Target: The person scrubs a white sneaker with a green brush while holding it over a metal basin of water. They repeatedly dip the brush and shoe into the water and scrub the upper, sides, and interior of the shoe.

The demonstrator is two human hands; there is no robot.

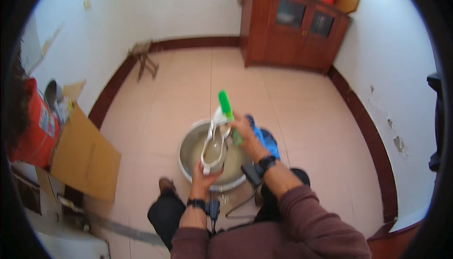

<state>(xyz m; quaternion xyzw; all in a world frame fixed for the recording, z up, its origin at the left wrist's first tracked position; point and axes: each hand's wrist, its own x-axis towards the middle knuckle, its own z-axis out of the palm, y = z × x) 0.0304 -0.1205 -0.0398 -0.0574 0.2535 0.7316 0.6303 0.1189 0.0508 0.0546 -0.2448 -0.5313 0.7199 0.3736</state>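
Observation:
A white shoe (212, 153) is held over a round metal basin (183, 165) of cloudy water on the floor. My left hand (205, 181) grips one end of the shoe from below. In my right hand (244, 130) is a green brush (225, 104), its bristle end pointing away from me at the shoe's far end. Whether the bristles touch the shoe cannot be told. Blue items (266, 140) lie to the right of the basin, partly hidden by my right forearm.
A cardboard box (86, 153) and a red bucket (39, 128) are at the left. A small stool (143, 55) stands near the far left wall, and a reddish-brown wooden cabinet (290, 46) at the far right. A black cable (240, 217) hangs near my knees.

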